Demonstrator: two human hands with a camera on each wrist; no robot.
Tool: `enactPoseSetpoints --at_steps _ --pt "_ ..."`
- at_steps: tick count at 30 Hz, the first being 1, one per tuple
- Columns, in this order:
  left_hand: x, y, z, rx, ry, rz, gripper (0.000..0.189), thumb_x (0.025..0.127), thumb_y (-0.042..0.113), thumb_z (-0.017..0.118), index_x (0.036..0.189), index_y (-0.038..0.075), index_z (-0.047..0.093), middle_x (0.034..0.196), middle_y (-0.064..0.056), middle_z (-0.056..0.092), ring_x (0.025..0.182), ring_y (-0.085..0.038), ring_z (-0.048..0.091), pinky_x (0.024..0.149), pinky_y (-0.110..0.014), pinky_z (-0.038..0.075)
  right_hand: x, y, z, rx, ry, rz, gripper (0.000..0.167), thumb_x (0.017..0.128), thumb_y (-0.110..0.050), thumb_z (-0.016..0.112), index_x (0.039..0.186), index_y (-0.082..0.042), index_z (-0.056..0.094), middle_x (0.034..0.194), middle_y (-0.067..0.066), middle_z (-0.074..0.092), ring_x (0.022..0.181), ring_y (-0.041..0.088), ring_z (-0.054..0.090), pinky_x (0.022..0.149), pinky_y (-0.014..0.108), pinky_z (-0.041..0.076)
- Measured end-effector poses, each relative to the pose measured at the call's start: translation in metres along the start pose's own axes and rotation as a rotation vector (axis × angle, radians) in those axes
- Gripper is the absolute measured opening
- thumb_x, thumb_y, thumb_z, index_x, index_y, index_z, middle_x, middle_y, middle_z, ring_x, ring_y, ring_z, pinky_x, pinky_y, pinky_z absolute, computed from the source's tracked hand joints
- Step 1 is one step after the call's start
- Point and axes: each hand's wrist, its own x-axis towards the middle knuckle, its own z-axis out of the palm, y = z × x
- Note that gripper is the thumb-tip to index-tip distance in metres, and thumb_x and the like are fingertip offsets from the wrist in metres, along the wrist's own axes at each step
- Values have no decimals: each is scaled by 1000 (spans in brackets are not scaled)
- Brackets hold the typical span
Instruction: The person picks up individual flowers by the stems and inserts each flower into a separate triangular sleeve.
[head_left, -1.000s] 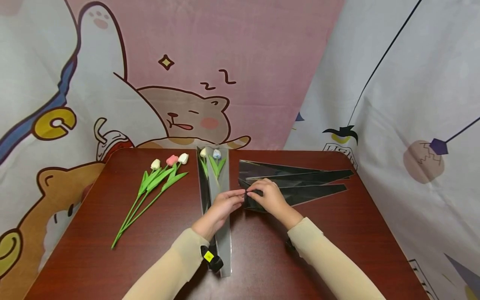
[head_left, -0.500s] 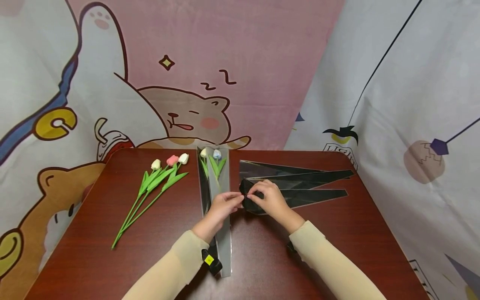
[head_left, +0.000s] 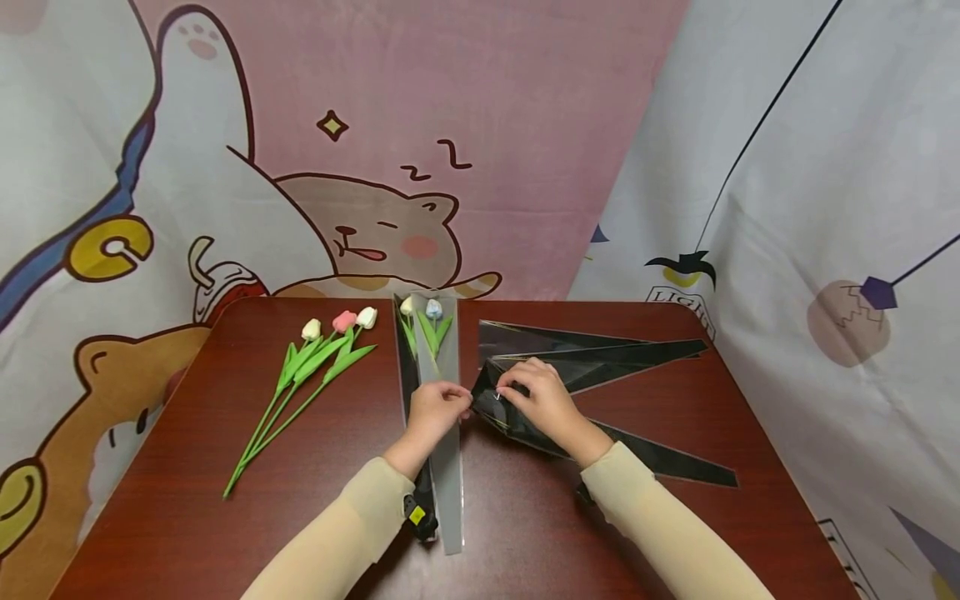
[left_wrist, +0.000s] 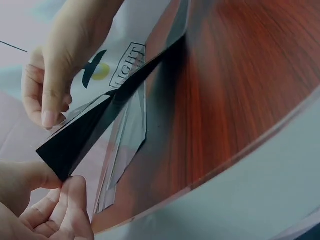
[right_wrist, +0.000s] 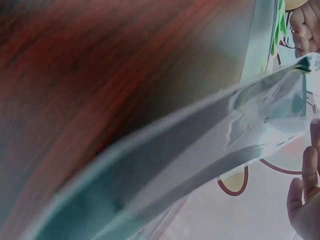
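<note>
A tapered black flower sleeve with a clear plastic side lies at an angle, its wide mouth spread apart between both hands. My left hand pinches one corner of that mouth; in the left wrist view, thumb and fingertips meet at the corner. My right hand pinches the mouth's other edge from above, with thumb and forefinger close together. Seen from the right wrist, the sleeve stretches across below the hand, its clear film catching light. Beneath my left forearm lies a grey sleeve holding a pale yellow and a blue tulip.
More flat black sleeves lie stacked at the right rear of the brown table. Loose tulips with white, pink and cream heads rest on the left. A printed cartoon cloth hangs behind.
The sleeve's narrow tail has swung toward me, away from the stack. Its mouth has widened as my left hand drew slightly left and down; my right hand barely moved.
</note>
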Motion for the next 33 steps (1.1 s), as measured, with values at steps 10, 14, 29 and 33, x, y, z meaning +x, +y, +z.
enactPoseSetpoints --at_steps 10,14,29,33 --pt "0 1 -1 22 -48 6 15 79 13 70 89 3 71 71 -6 71 62 -16 68 53 -22 49 0 0 2 -34 18 -65 6 85 -18 70 91 -17 71 90 -9 67 91 11 55 84 39 42" --pt "0 3 -1 19 -44 22 18 83 18 70 93 3 71 74 -8 72 64 -18 70 54 -22 48 0 -2 4 -46 3 -81 6 87 -19 68 93 -18 71 92 -10 67 92 11 55 87 39 42" --pt "-1 4 1 -95 -18 -36 22 82 15 70 100 3 69 84 -10 72 69 -21 70 55 -22 49 4 -1 5 -57 21 -69 7 91 -22 62 94 -18 67 96 -7 66 96 13 56 84 38 42" --pt "-3 4 -1 -144 -15 -13 23 82 19 72 99 4 70 83 -10 72 70 -24 70 57 -24 49 4 0 6 -65 20 -67 6 92 -21 62 94 -19 67 95 -8 66 95 13 55 85 39 42"
